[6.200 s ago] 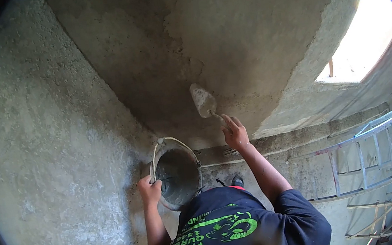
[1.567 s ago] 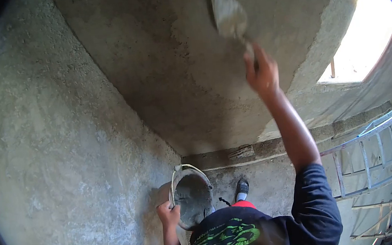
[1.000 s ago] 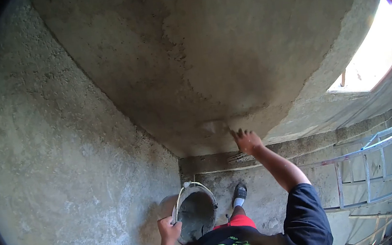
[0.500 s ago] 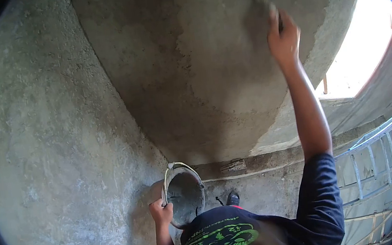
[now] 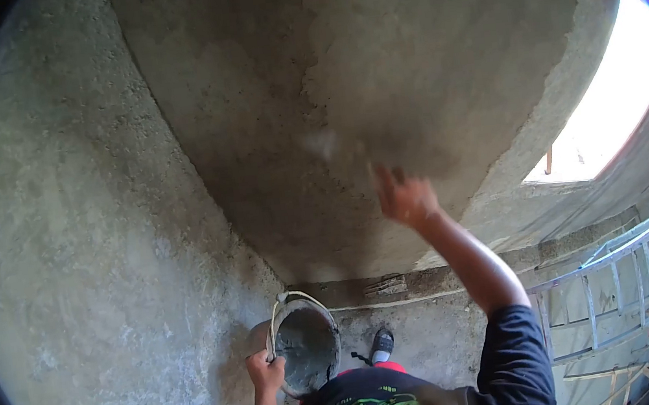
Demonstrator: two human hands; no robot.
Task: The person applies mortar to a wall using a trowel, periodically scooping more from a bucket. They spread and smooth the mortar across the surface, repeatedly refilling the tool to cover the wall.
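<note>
My left hand grips the rim of a bucket at the lower middle, its fingers wrapped round the near left edge. Wet grey mortar lies inside, and a pale handle arches over the bucket's top. Raised before the wall, my right hand is closed round the handle of a trowel. Motion smears the trowel's blade, which is close to the damp grey plaster; whether it touches cannot be made out.
A rough wall rises at the left. Metal ladder-like frames lean at the lower right, below a bright opening. A small block lies at the wall's foot, near my shoe.
My right hand has moved down and to the left with the trowel, from high on the wall. My left hand still holds the bucket. The view has shifted slightly.
</note>
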